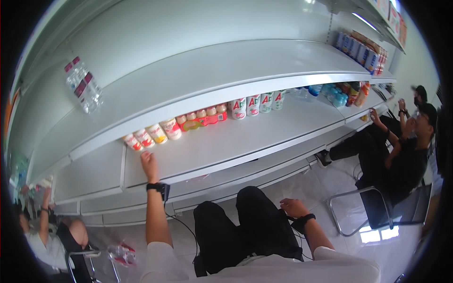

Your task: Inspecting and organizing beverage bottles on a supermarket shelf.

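My left hand (pixel 149 165) reaches over the middle shelf (pixel 212 141), its fingers partly curled just in front of a small drink bottle with a red and white wrap (pixel 133 142). Whether the fingertips touch that bottle cannot be told. Similar bottles stand beside it, including one with a yellow print (pixel 156 133) and a larger pink and white one (pixel 171 128). To their right is a red-wrapped pack of small bottles (pixel 201 120), then several white and green bottles (pixel 253 105). My right hand (pixel 295 208) hangs beside my right knee (pixel 253 201), fingers slightly bent and apart, holding nothing visible.
Two clear plastic bottles with purple caps (pixel 84 86) stand on the upper shelf (pixel 226 63). Blue and white cans (pixel 357 51) are at its far right. One person (pixel 400 159) sits at right, another (pixel 53 240) at left. Crumpled plastic wrap (pixel 122 254) lies on the floor.
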Motion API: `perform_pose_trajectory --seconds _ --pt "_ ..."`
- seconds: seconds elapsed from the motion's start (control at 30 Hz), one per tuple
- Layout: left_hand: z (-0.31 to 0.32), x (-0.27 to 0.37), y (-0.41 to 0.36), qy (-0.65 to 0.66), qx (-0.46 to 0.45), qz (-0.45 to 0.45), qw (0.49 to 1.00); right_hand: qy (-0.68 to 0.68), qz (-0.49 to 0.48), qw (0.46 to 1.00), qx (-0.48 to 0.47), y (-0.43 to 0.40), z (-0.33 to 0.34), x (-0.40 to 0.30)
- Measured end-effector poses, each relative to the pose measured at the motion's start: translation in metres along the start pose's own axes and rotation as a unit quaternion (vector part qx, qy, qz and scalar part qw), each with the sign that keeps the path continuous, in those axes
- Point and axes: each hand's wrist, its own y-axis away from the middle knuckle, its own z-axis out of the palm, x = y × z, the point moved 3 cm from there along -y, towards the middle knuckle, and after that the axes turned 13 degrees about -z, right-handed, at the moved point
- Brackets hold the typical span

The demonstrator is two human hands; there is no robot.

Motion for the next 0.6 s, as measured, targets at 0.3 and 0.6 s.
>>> perform_pose_trajectory --seconds 0.3,0.6 --pt "0.134 0.121 0.119 -0.297 -0.062 0.236 0.923 0.030 -0.209 0.977 0.033 -0.048 0.025 -0.044" --pt "0.216 0.163 0.085 -0.481 -0.007 0.263 0.836 0.015 -0.311 0.950 -0.027 -0.065 0.072 -0.037"
